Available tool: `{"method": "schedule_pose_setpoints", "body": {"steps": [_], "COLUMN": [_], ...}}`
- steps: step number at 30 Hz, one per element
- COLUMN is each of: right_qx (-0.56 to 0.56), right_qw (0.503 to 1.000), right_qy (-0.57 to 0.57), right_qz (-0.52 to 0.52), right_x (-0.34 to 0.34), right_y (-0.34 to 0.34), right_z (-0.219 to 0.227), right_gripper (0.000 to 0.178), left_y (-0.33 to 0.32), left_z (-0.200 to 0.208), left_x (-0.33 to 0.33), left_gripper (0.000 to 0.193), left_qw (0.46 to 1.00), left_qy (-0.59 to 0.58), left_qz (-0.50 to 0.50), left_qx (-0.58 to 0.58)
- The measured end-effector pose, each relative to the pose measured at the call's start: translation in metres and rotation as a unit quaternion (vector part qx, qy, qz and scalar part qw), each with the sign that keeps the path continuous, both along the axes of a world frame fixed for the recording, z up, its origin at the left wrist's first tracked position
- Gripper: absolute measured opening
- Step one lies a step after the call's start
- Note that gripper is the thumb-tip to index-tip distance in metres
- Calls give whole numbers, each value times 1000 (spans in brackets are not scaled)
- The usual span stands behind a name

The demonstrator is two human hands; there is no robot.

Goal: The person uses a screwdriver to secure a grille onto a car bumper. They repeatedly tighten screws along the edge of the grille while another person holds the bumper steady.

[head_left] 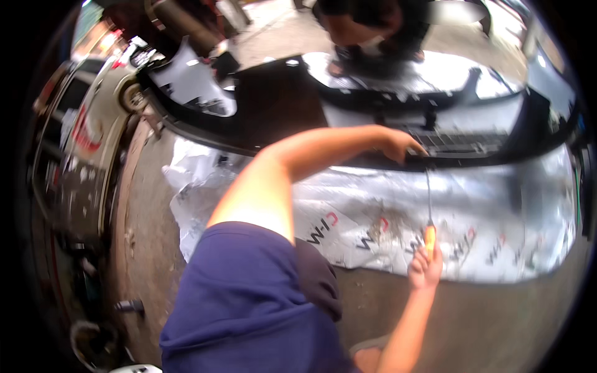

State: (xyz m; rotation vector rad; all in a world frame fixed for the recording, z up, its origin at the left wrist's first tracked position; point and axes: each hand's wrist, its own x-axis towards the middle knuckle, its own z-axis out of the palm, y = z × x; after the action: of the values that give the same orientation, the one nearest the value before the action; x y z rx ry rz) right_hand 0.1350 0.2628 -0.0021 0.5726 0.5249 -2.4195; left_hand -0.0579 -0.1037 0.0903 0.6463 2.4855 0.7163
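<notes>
Nearest to the camera is the person's own blue sleeve [249, 298], which fills the lower middle of the head view. From it the left arm goes up and across to the right.

The left hand [401, 146] rests at the lower edge of a black car bumper [373, 93], its fingers curled down onto the edge beside a grille part. Whether these fingers pinch something there or only press, I cannot tell, because the hand covers the place.

Below this hand, well apart from it, the right hand [426, 267] comes up from the lower edge of the picture. Its fingers are closed around the orange handle of a screwdriver [429, 217]. The thin metal shaft goes straight up from the grip, and its tip arrives at the bumper edge just beside the left hand, a little to the right of it.

Under the shaft, between the two hands, lies a crumpled white plastic sheet [373, 217] with printed marks, spread on the concrete floor [485, 317]. Above the grip, behind the bumper, another person [373, 28] in dark clothes is crouching. Far to the left of the hands stands a pale car [81, 130].
</notes>
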Motion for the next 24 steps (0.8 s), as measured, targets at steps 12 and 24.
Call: {"method": "schedule_pose_setpoints", "body": {"steps": [12,24], "right_qx": [582,209], "right_qw": [661,973], "right_qy": [474,67], "right_qz": [-9,69], "right_x": [-24,-27], "right_y": [-44,-40], "right_z": [40,99], "right_gripper": [36,27], "left_y": [-17,-8], "left_z": [30,26], "left_x": [7,2], "left_gripper": [82,81], "left_qw": [989,981], "left_qy": [-108,-155], "left_qz": [97,67], "left_qx": [5,95]}}
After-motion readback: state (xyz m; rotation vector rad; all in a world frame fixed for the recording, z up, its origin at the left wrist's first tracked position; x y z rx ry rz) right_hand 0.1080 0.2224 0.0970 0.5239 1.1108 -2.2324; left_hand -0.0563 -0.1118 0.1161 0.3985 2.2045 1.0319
